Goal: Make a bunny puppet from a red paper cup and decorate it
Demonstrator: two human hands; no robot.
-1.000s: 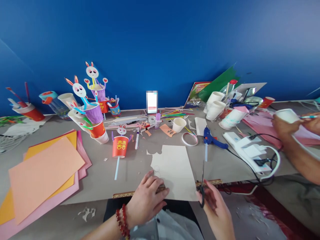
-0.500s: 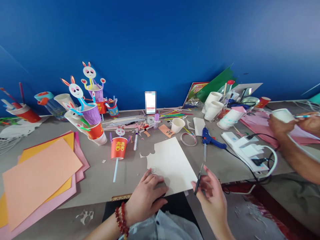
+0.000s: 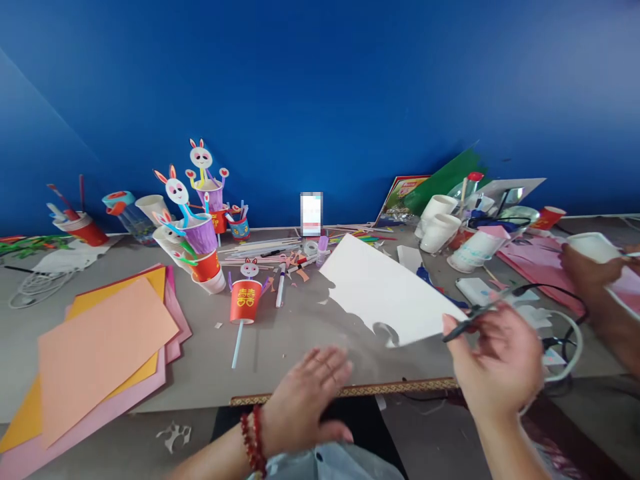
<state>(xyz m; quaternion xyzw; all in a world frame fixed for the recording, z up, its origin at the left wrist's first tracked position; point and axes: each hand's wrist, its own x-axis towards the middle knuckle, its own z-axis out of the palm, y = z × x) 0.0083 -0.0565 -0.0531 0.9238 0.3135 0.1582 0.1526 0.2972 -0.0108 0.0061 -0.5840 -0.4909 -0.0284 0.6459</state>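
Note:
My right hand (image 3: 500, 360) is closed on dark-handled scissors (image 3: 463, 327) and on the corner of a white sheet of paper (image 3: 385, 280). The sheet is tilted and raised over the table, with curved cut-outs along its near left edge and a curl at its lower edge. My left hand (image 3: 310, 387), with red beads at the wrist, is open at the table's front edge, fingers stretched out, apart from the sheet. Beyond it stands a red paper cup (image 3: 245, 303) with a small rabbit face and a straw under it.
Coloured paper sheets (image 3: 105, 353) lie at left, near stacked rabbit cups (image 3: 200, 240). Straws and a white marker (image 3: 281, 287) lie in the middle. At right are white cups (image 3: 440, 230), a power strip (image 3: 473, 293) with cables, and another person's hand (image 3: 590, 273) holding a cup.
My right hand has moved right and lifted the white sheet with the scissors still in it. My left hand has come off the sheet. The view has shifted slightly.

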